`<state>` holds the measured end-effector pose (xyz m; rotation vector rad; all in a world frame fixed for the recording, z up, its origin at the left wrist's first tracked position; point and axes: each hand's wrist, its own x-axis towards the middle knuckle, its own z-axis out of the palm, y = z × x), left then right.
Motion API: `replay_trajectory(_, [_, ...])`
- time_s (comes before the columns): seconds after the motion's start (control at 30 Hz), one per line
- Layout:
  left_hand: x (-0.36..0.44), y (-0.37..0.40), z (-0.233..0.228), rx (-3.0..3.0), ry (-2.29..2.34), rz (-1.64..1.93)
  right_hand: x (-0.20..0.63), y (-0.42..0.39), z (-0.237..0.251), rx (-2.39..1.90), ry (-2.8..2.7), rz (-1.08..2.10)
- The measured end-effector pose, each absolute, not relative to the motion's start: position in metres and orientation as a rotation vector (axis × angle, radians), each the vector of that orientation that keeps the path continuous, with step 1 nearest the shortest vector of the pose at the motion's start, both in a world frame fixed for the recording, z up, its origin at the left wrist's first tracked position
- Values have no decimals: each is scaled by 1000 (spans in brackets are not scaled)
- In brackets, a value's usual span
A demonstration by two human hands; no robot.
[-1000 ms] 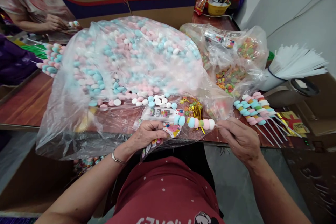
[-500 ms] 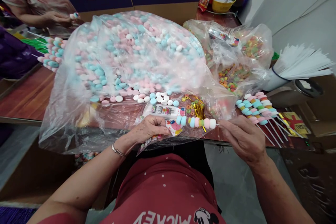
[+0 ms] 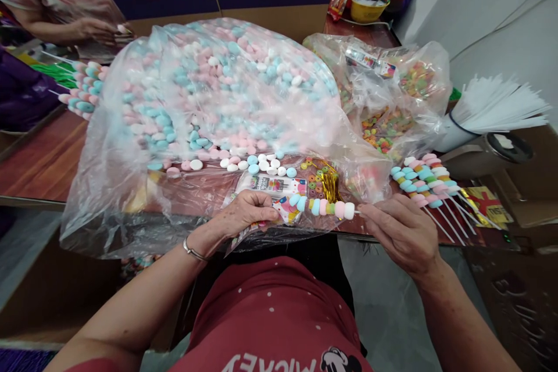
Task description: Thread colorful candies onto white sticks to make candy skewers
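We have our left hand [image 3: 248,212] nearly closed, thumb over bent fingers, pinching a printed wrapper [image 3: 288,208]; our right hand [image 3: 403,235] is partly curled, thumb and fingertips gripping the bare stick [image 3: 357,212] of a skewer [image 3: 333,209]; the skewer lies roughly level between our hands at the table's [image 3: 52,168] near edge, its blue end at the wrapper, though whether inside it we cannot tell; both our forearms reach forward from the sides and angle inward, the left wrist wearing a bracelet [image 3: 194,250]; beyond our left hand lie loose sweets [image 3: 264,164] and a big bag [image 3: 244,87]; more skewers [image 3: 425,180] lie just beyond our right hand.
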<state>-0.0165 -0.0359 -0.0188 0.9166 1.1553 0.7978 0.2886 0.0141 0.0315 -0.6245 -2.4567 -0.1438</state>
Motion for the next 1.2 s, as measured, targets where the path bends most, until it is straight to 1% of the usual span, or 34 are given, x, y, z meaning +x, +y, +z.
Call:
replay_trajectory(0.17, [-18, -34, -18, 947, 1154, 719, 287, 16, 37, -554, -2488, -173])
replay_trajectory(0.27, [-20, -32, -14, 1005, 1128, 643, 285, 17, 37, -547, -2503, -69])
replay_trajectory(0.4, [-23, -29, -10, 1090, 1067, 583, 281, 17, 35, -650, -2579, 18])
replay_trajectory(0.63, [-27, -25, -7, 1157, 1069, 534, 277, 14, 26, -782, -2573, -15])
replay_trajectory(0.77, [-31, -24, -6, 1222, 1092, 533, 278, 15, 25, -774, -2581, -21])
replay_trajectory(0.9, [-30, -22, -6, 1275, 1104, 532, 277, 15, 27, -728, -2567, 57])
replay_trajectory(1.2, [-19, -12, 0, 1679, 920, 395, 269, 11, 22, -723, -2607, 137])
